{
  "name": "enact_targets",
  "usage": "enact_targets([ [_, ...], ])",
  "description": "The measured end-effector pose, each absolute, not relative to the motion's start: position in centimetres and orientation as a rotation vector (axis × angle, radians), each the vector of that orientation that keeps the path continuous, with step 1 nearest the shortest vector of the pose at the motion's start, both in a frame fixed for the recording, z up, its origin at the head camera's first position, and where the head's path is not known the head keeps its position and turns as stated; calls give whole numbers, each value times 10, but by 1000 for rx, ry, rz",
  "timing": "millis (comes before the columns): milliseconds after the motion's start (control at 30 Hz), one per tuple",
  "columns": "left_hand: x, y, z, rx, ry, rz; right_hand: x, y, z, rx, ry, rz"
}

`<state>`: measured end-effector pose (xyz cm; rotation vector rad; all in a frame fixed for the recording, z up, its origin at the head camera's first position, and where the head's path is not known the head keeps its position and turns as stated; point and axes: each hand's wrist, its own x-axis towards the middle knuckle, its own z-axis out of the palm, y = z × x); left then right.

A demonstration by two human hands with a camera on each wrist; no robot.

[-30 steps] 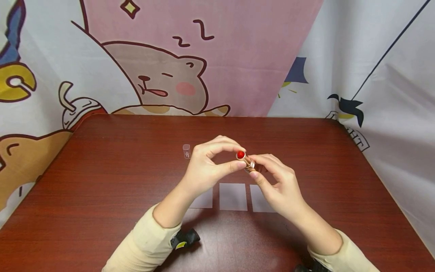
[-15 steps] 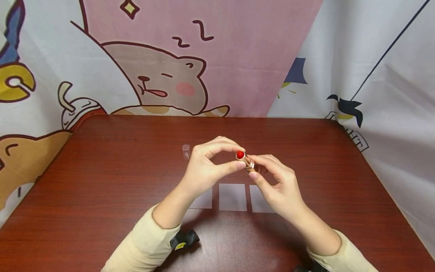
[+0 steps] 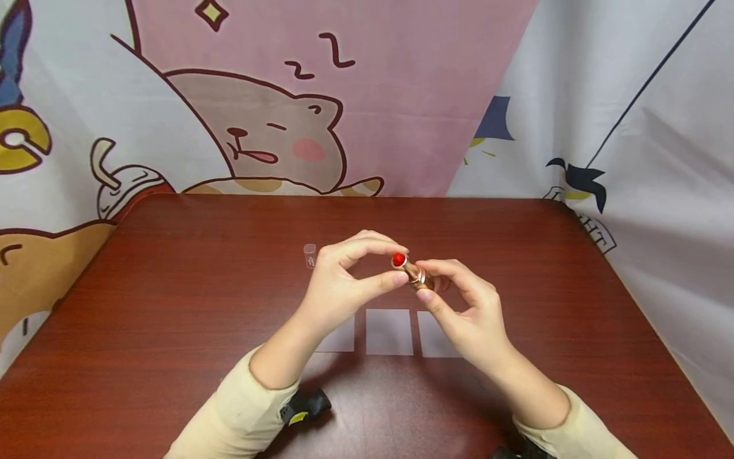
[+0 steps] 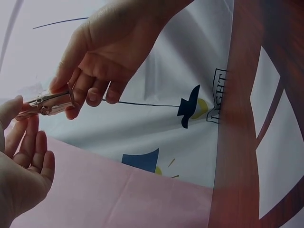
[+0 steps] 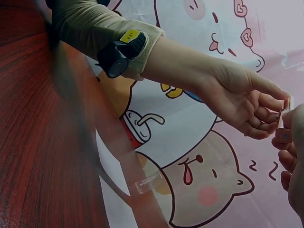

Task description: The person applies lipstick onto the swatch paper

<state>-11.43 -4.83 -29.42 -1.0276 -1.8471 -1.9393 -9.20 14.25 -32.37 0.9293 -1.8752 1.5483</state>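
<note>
A gold lipstick (image 3: 413, 271) with a red tip (image 3: 398, 259) is held above the table between both hands, tilted with its tip up and to the left. Around its upper part, just below the red tip, my left hand (image 3: 346, 277) pinches with thumb and index finger. My right hand (image 3: 473, 312) grips the lower part between thumb and fingers. The left wrist view shows the gold tube (image 4: 50, 102) spanning the two hands, its red tip hidden there. Behind my left hand a small clear cap (image 3: 309, 255) stands on the table.
Three white squares (image 3: 389, 332) lie in a row on the dark red table (image 3: 201, 287) beneath the hands, the outer ones partly covered by them. A printed curtain (image 3: 401, 95) hangs along the table's back and right side.
The head view has shifted slightly, so everything appears a little further left. More of the gold tube shows between the hands, its red tip slightly further from my right hand.
</note>
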Motion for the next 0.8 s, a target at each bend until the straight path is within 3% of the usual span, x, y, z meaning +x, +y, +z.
enact_targets([
  [800,-115,-82,-317,-897,-2011,-1883,-93,144,-322,898,-1869,1537],
])
